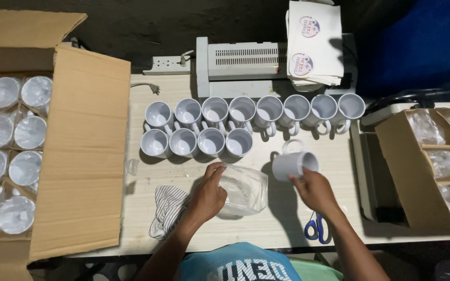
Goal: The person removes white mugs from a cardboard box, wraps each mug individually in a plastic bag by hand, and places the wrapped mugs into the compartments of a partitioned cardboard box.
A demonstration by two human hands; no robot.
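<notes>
On the pale wooden bench (266, 229), toward the six o'clock edge, the person's two hands are at work. The left hand (208, 196) pinches a crumpled clear plastic bag (243, 190) with fingers closed on its upper edge; the bag lies flat, just at three o'clock of the hand. The right hand (314, 189) grips a plain white ceramic mug (294, 164) tilted on its side, mouth facing three o'clock, handle toward twelve.

At twelve o'clock of the hands, twelve more white ceramic mugs (215, 110) stand upright and empty in two rows, eight behind and four in front. At nine o'clock a large open brown cardboard box (87, 156) holds plastic-wrapped white mugs (14, 130) set in card dividers. At three o'clock a smaller open cardboard box (397, 151) holds only loose clear plastic wrap in its compartments.

Farther at twelve, a stack of white printed sheets (313, 44) with round pink-and-blue emblems rests on a grey laminating machine (246, 65). A striped cloth (167, 208) lies beside the left forearm, and blue-handled scissors (316, 229) lie near the right.
</notes>
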